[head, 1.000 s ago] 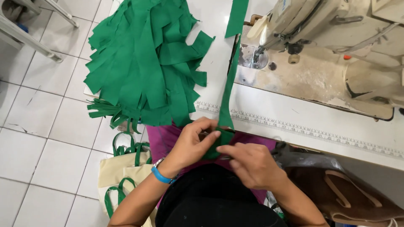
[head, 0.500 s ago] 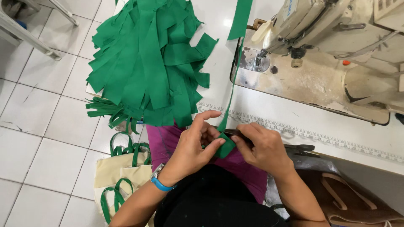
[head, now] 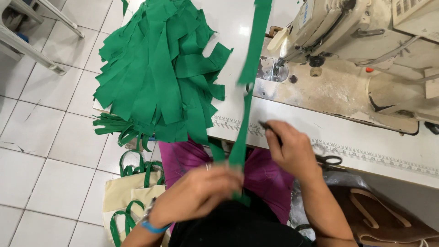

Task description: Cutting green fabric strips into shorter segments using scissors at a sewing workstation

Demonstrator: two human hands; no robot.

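Holding the near end of a long green fabric strip [head: 243,137], the left hand [head: 201,192] sits closed over it just above the lap; the hand is blurred, so the exact finger placement cannot be told. The right hand [head: 292,151] is just beside the strip at the table edge, fingers curled around a dark slender tool [head: 270,129], likely scissors or snips, though too little shows to be sure. The strip runs taut from the lap up across the white table [head: 292,123] and out of the top of the view, its long axis nearly vertical in the picture, leaning slightly right, passing left of the sewing machine [head: 356,32]. That tension appears to keep it straight for handling. A pile of green strips [head: 160,68] lies on the table's left end. Black-handled scissors [head: 329,160] rest on the table by the right wrist. Cream bags with green handles [head: 132,192] lie on the tiled floor.
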